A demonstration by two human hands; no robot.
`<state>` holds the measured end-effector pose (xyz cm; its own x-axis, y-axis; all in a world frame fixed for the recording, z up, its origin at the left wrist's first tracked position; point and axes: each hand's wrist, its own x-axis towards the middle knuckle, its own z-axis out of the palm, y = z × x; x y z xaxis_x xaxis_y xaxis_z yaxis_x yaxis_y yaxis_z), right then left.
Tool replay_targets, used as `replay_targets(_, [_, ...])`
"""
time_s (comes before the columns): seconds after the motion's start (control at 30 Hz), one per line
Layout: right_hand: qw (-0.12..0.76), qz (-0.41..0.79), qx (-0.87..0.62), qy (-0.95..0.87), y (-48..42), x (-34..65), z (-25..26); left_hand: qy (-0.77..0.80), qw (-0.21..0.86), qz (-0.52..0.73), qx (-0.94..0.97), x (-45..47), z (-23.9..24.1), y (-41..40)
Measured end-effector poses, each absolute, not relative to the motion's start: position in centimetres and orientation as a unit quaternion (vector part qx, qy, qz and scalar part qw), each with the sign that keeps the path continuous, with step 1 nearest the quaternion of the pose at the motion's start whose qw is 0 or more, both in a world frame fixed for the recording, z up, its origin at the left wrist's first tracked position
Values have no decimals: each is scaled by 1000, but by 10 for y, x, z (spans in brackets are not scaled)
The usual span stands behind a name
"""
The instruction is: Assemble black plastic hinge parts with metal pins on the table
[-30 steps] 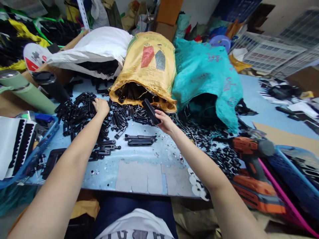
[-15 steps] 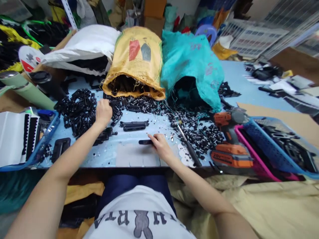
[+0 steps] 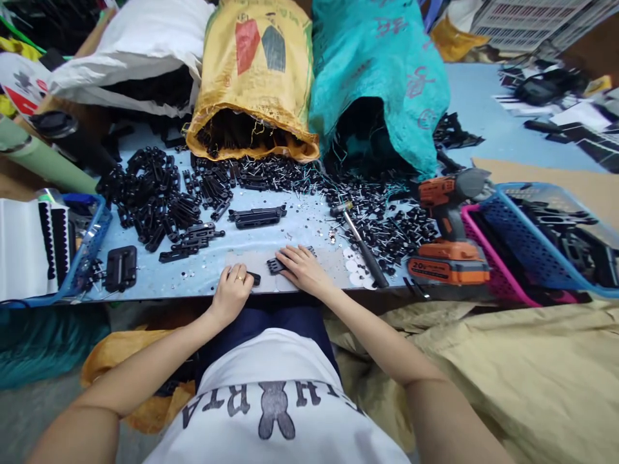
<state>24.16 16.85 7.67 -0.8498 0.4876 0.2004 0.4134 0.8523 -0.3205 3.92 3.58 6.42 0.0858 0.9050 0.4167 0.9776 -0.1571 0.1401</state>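
At the table's front edge my left hand (image 3: 231, 295), with a ring on one finger, is closed on a small black plastic part (image 3: 254, 278) whose rounded end sticks out to the right. My right hand (image 3: 307, 269) lies over a wider black plastic piece (image 3: 275, 265), fingers bent across it, pressing it on a flat grey plate (image 3: 329, 261). Its slotted left end shows; the middle is hidden under the fingers. Just beyond the hands lies a long black plastic assembly (image 3: 258, 217). A hammer (image 3: 362, 248) rests to the right of my right hand.
Black parts (image 3: 155, 193) are heaped at left, pins and small pieces (image 3: 387, 232) at right. Behind stand white (image 3: 140, 58), yellow (image 3: 261, 71) and teal (image 3: 377, 71) sacks. An orange cordless drill (image 3: 447, 238) and a blue basket (image 3: 546, 238) are at right.
My left hand has come back from the heap of black parts to the front edge with a part. My right hand has lowered its black piece onto the plate. The view has tilted down.
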Motion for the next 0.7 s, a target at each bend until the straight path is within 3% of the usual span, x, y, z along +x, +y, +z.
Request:
replay_targets(0.13, [178, 251, -250, -918, 172, 235, 87, -611, -23, -254, -749, 28, 77, 44])
replay_targets(0.3, [270, 606, -358, -657, 164, 212, 99, -649, -233, -413, -596, 43, 105, 72])
replay_targets(0.4, [281, 711, -355, -538, 160, 202, 104, -610, -335, -496, -520, 60, 114, 83])
replay_targets(0.7, [289, 560, -239, -739, 172, 223, 118, -625, -104, -484, -604, 68, 124, 86])
